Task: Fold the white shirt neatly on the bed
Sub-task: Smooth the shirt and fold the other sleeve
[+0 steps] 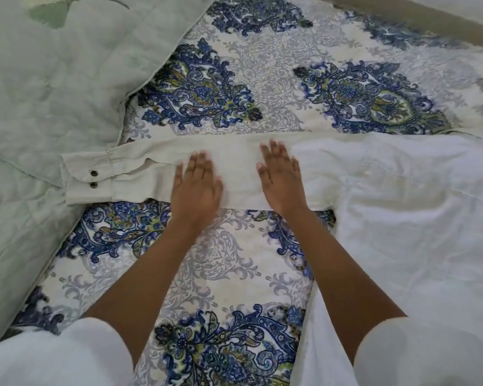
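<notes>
We take the sleeve of the white shirt as our marker. It runs flat across the patterned bedsheet in the middle of the view. Left of the sleeve lies a pale green quilt. The cuff at the sleeve's far left end rests on the quilt's edge, its two dark buttons facing up.

On the sleeve, left of its midpoint, our left hand lies palm down with fingers straight and slightly spread, gripping nothing. Just to the right, also on the sleeve, our right hand lies the same way, flat and open-fingered, pressing the cloth rather than holding it. Right of the sleeve, the shirt's body spreads over the bed, creased and rippled below the shoulder seam.

We judge the task to be early. The shirt is laid out and the sleeve looks pressed flat, but we see no fold made yet. As far as we can tell, what remains is to bring this sleeve in over the body, deal with the other sleeve, which is out of view, flatten the creases, and fold the body into a neat stack.
</notes>
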{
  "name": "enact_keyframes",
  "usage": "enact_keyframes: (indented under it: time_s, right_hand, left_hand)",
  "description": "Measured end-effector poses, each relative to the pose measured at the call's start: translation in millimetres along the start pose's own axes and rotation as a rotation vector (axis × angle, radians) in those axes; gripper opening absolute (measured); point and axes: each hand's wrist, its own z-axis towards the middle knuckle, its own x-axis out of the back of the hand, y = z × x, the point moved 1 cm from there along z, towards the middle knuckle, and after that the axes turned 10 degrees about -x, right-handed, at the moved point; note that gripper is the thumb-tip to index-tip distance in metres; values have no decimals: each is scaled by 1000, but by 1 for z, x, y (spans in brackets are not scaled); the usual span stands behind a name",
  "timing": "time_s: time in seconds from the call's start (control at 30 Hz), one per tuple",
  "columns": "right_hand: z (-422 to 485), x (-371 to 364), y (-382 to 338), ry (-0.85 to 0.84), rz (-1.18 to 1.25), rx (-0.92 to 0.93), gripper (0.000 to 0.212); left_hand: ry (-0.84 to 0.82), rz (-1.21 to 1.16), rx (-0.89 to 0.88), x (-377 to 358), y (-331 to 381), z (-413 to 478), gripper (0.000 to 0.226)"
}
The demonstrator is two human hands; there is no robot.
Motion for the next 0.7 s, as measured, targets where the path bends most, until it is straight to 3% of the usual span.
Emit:
enact_keyframes:
  time_s: [0.1, 0.2, 0.27, 0.4, 0.57, 0.7]
  right_hand:
    - [6, 23, 42, 127, -59, -178, 50]
    - [9, 38, 88, 165, -68, -343, 49]
    - [9, 39, 114, 135, -120, -347, 50]
    - [4, 28, 149, 153, -225, -295, 56]
    - [25, 31, 150, 146, -131, -458, 58]
    - [31, 37, 147, 45, -127, -458, 58]
  left_hand:
    - [37, -24, -249, 2, 64, 41, 64]
    - [-106, -21, -410, -21, 121, 74, 53]
    - [-170, 48, -485, -37, 140, 88, 55]
    - [-102, 80, -414, -48, 128, 119, 60]
    - [-41, 92, -230, -44, 115, 133, 61]
    - [-62, 79, -424, -52, 130, 95, 59]
